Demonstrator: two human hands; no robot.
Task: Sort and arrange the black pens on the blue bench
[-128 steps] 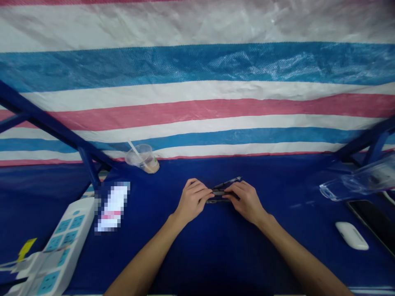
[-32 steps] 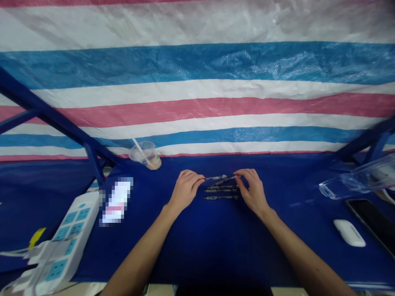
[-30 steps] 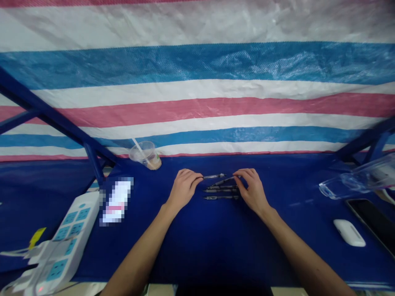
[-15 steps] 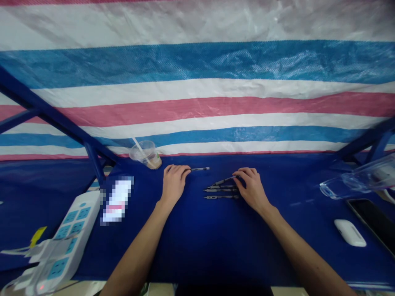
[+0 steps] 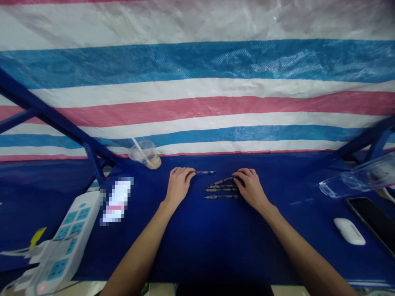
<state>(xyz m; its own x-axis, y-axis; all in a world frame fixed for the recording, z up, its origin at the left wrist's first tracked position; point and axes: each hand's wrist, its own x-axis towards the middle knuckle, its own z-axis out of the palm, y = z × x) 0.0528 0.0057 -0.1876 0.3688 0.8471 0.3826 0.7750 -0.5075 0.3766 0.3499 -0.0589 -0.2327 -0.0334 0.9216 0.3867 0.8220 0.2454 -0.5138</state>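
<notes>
My left hand (image 5: 179, 185) pinches the left end of a dark pen (image 5: 205, 172), which points right above the blue table (image 5: 197, 238). To the right, my right hand (image 5: 250, 187) has its thumb and fingertips closed on the right end of a slanted pen (image 5: 222, 181). Just below that one lie more pens (image 5: 220, 189), close together and roughly level, their right ends near my right thumb. The lowest pen (image 5: 220, 197) lies a little apart from them, nearly horizontal.
A plastic cup (image 5: 148, 155) with a straw leans at the back left. Left are a blurred bright phone (image 5: 117, 201) and a power strip (image 5: 72, 234). Right are a clear container (image 5: 354, 176), a white earphone case (image 5: 349, 231) and a dark phone (image 5: 373, 220). Striped sheeting (image 5: 197, 111) hangs behind.
My left hand has moved a little to the right with its pen, nearer the other pens. My right hand stays in nearly the same place on the slanted pen.
</notes>
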